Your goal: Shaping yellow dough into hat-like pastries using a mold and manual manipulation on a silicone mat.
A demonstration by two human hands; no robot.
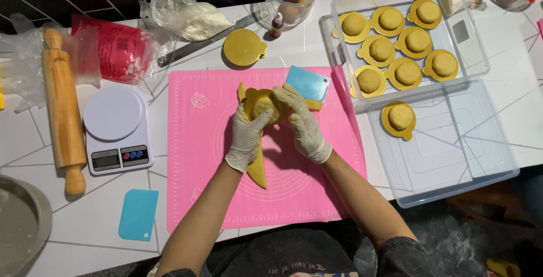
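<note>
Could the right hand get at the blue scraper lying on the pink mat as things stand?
Probably yes, once freed. The blue scraper lies uncovered on the pink mat just beyond the right hand, with nothing between them. But that hand and the left hand are both cupping a dough ball on a gold disc.

Both forearms bare, reaching forward and converging toward the middle. Left hand (pixel 247 137) gloved in white, fingers curled upward, thumb pressed inward. Right hand (pixel 302 123) also gloved, arched over from the other side, fingertips meeting the left hand's, wrist bent slightly down.
</note>
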